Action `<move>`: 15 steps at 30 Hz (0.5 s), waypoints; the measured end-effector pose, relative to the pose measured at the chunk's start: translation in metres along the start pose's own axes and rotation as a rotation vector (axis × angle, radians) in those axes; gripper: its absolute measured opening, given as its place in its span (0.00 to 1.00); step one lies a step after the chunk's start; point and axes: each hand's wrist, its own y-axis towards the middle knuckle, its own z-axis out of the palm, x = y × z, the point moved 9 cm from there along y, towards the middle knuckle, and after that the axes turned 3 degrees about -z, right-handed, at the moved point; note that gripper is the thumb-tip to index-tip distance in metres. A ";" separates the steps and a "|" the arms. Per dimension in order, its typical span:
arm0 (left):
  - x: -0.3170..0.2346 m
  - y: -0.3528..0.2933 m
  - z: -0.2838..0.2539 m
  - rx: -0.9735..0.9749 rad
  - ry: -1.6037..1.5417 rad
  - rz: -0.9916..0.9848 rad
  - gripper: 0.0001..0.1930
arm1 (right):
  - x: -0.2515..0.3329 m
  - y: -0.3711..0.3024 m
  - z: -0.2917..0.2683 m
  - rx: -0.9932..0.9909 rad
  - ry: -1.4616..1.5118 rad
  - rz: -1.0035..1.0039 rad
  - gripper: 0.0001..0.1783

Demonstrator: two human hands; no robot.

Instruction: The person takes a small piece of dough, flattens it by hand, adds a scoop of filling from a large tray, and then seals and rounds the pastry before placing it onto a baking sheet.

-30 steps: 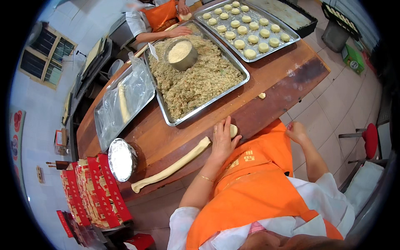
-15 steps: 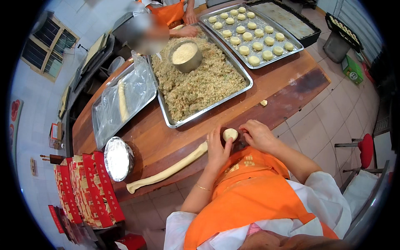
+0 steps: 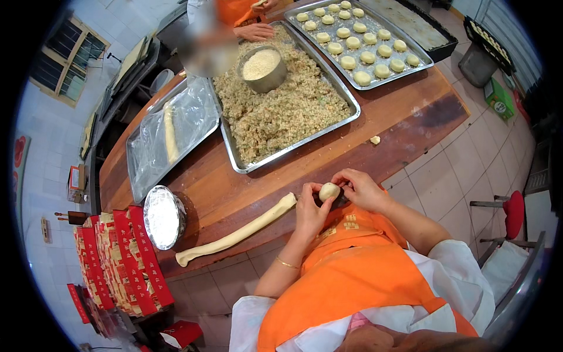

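Note:
A small pale dough ball is held at the table's near edge, in front of the orange apron. My left hand curls around its left side, thumb and fingers pressed to it. From the right, the bent fingers of my right hand close on the same ball. Just left of my left hand, a long dough rope lies slantwise along the near edge. Beyond my hands sits a metal tray of crumbly filling, a round metal bowl of pale grains resting on it.
A tray of round dough pieces stands far right. At left are a plastic-covered tray with another rope and a foil-topped bowl. Red packages are stacked lower left. A co-worker's hand rests by the filling; a dough scrap lies nearby.
My right hand has come in against the dough, and both hands now close around it; it was flatter-topped and looks rounder. Across the table, the co-worker's hands have shifted.

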 end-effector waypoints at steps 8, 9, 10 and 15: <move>-0.041 0.013 -0.018 -0.046 -0.014 0.205 0.33 | -0.026 0.009 0.010 0.256 0.517 0.309 0.20; -0.046 0.014 -0.020 -0.061 0.102 0.265 0.31 | -0.018 0.013 0.009 0.299 0.529 0.303 0.21; -0.053 0.017 -0.019 -0.072 0.208 0.348 0.30 | -0.017 0.015 0.016 0.390 0.617 0.199 0.24; -0.135 0.026 -0.011 0.002 0.460 0.832 0.26 | 0.011 0.050 -0.009 0.446 0.521 0.069 0.29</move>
